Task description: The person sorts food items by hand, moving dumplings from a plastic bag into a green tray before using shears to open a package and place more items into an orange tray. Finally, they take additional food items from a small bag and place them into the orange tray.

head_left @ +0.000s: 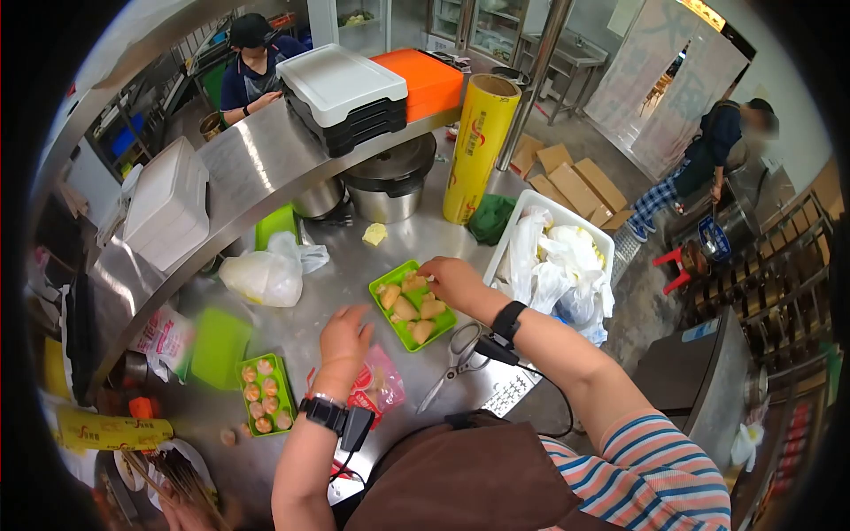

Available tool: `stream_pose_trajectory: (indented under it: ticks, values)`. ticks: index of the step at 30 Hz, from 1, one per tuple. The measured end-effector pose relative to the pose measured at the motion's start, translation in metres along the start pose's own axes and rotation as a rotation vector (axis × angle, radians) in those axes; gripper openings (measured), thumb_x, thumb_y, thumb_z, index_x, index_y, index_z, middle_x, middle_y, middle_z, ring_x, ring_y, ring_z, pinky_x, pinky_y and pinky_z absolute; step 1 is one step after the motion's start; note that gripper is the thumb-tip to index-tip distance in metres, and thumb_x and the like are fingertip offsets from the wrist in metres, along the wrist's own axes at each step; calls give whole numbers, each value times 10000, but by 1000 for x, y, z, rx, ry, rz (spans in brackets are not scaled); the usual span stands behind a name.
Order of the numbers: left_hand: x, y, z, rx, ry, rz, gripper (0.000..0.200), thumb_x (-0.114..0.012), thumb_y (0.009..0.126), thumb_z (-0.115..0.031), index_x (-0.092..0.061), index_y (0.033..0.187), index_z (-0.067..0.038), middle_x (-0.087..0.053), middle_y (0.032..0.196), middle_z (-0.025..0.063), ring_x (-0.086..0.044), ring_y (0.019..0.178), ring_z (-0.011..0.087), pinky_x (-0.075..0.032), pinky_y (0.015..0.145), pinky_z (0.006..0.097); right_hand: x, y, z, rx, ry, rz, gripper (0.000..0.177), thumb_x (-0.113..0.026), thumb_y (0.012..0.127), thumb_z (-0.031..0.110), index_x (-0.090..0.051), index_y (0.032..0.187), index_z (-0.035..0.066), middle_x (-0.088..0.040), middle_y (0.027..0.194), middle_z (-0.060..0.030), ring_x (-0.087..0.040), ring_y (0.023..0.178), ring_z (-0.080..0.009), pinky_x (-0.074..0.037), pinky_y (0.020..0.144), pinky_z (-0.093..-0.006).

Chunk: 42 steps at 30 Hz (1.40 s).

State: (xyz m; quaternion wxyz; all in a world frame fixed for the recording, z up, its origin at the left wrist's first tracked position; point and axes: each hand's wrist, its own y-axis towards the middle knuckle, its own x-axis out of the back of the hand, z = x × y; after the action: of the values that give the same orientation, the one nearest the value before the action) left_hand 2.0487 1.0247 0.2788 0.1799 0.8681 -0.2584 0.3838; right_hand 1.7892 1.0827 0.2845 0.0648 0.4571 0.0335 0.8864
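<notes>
A green tray [410, 305] with several pale brown food pieces lies on the steel table. At its upper right edge is my right hand [450, 285], its fingers pinched on a small piece whose shape I cannot make out. Left of the tray, my left hand [345, 341] hovers with its fingers apart and nothing in it. Below that hand lies a pink and red plastic bag [379, 382], and scissors [459, 356] rest to the right of the bag. A second green tray [267, 396] with several round pieces lies at the left.
A white bin [500, 250] with plastic bags stands at the right, beside a yellow film roll [481, 146]. Behind are a lidded pot [390, 190] and a raised steel shelf [248, 159]. Two people stand farther off; another person's hand [184, 509] is at lower left.
</notes>
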Motion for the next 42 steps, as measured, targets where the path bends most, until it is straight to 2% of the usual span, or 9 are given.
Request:
stream_pose_trajectory:
  ticks: [11,16,23,28,34,36,37,39,42]
  values:
    - [-56,69,14,-348,229,27,343,-731,697,-80,-694,1034,-133,-655,1047,55,-610,957,285,-516,819,379,-39,38,-40,186,-256,199,294,-647,724,79,-679,1016,95,-634,999,-93,-629,946,-302,-528,810,-382]
    - [-58,72,22,-440,226,68,273,-699,726,-77,-704,994,-129,-656,1052,26,-605,954,278,-520,803,373,-40,45,-40,397,-349,234,126,-589,788,126,-662,887,98,-621,980,-78,-625,1001,-288,-527,836,-392]
    - [-42,62,4,-472,150,-12,244,-628,761,-101,-710,989,-128,-654,1070,35,-609,955,264,-528,783,367,-11,38,-14,261,-236,165,255,-641,762,87,-645,1017,90,-618,1038,-95,-627,953,-280,-536,789,-376]
    - [-66,53,-5,-555,304,96,217,-648,737,-114,-693,948,-126,-641,1084,50,-610,973,269,-529,783,375,14,-3,2,44,178,-23,300,-691,774,30,-632,1066,50,-627,1045,-121,-658,812,-276,-532,719,-368]
    - [-80,47,-3,-439,346,136,186,-675,713,-97,-617,889,-97,-630,1034,72,-622,947,303,-534,774,388,28,-51,16,-106,289,-81,214,-642,812,25,-631,1025,40,-626,1016,-122,-672,799,-273,-533,715,-354]
    - [-63,39,-14,-180,-35,93,262,-659,766,3,-566,998,-72,-619,1031,74,-649,881,263,-552,711,370,31,-64,12,-123,316,-102,211,-633,827,19,-634,1037,38,-631,1030,-114,-668,813,-247,-533,711,-336]
    - [-66,34,-6,-190,-30,104,262,-659,766,3,-566,998,-72,-619,1031,74,-649,881,263,-552,711,370,32,-70,11,-135,340,-115,208,-624,842,12,-636,1049,37,-635,1043,-107,-665,828,-221,-533,708,-319]
    - [-74,25,13,257,-801,222,333,-664,786,84,-509,1048,-52,-600,1017,53,-657,923,197,-546,744,294,30,-79,9,-143,366,-136,208,-618,844,6,-636,1048,37,-636,1044,-104,-664,828,-218,-534,706,-314]
    - [-79,19,22,320,-958,188,346,-683,799,95,-507,1058,-51,-574,1023,29,-633,969,148,-531,774,256,24,-83,9,-128,388,-154,207,-612,846,-1,-636,1048,38,-637,1042,-101,-662,823,-216,-535,703,-309]
